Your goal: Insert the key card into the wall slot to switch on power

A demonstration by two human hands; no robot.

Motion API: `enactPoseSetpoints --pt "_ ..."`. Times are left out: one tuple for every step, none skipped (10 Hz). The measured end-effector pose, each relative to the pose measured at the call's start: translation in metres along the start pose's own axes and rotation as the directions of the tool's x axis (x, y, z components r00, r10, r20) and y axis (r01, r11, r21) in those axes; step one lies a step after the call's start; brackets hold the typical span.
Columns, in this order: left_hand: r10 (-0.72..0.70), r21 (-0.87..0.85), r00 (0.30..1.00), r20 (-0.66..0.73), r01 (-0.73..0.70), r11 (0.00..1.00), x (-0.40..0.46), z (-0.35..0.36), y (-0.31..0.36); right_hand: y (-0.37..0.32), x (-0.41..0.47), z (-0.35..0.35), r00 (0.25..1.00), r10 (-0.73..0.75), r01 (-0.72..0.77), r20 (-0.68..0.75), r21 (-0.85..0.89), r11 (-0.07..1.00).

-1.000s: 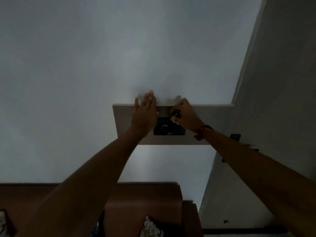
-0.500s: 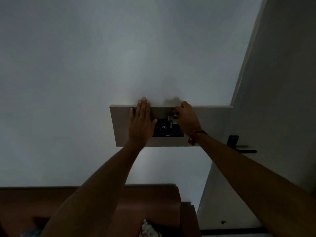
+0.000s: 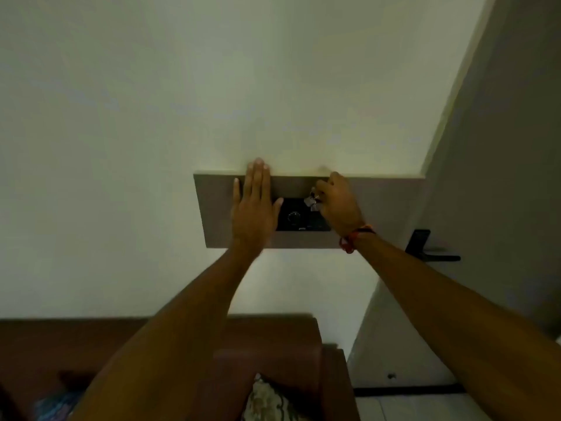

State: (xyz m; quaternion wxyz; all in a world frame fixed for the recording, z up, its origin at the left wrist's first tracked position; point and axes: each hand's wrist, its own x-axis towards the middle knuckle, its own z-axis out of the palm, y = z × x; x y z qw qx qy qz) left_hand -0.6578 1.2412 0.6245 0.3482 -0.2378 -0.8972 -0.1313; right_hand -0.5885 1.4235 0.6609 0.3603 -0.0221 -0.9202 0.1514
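A black switch unit point(image 3: 299, 220) with a round dial sits on a brown wall panel point(image 3: 391, 208). My left hand point(image 3: 255, 208) lies flat on the panel just left of the unit, fingers straight and apart. My right hand point(image 3: 337, 205) pinches a small pale key tag point(image 3: 312, 202) at the unit's upper right corner, where the slot seems to be. The slot itself is hidden behind the tag and my fingers. A red thread band is tied round my right wrist.
A door stands at the right with a black lever handle point(image 3: 434, 252). Below the panel is a brown headboard or sofa back point(image 3: 273, 332) with a patterned cushion point(image 3: 264, 402). The wall above is plain.
The room has turned much brighter than in the earlier frames. My right hand has brought the key tag down onto the top right of the black unit. My left hand has stayed flat on the panel.
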Motion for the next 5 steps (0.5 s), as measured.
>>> enactPoseSetpoints --pt "-0.009 0.048 1.000 0.002 0.009 0.999 -0.003 0.001 0.002 0.000 -0.007 0.004 1.000 -0.018 0.018 -0.011 0.005 1.000" --pt "0.009 0.101 0.998 0.060 -0.015 0.995 -0.003 -0.009 0.001 -0.002 -0.007 -0.002 0.999 0.006 -0.006 0.051 -0.007 1.000" --pt "0.032 0.101 0.994 0.106 -0.042 0.994 -0.004 -0.020 -0.001 -0.007 -0.013 -0.012 0.994 0.016 -0.008 0.111 -0.072 0.997" --pt "0.063 0.109 0.988 0.139 -0.078 0.991 0.000 -0.040 0.000 -0.011 -0.024 -0.024 0.990 -0.013 0.031 0.141 -0.126 0.991" --pt "0.080 0.116 0.989 0.121 -0.094 0.989 0.005 -0.054 0.005 -0.018 -0.026 -0.041 0.994 -0.021 0.036 0.106 -0.137 0.990"
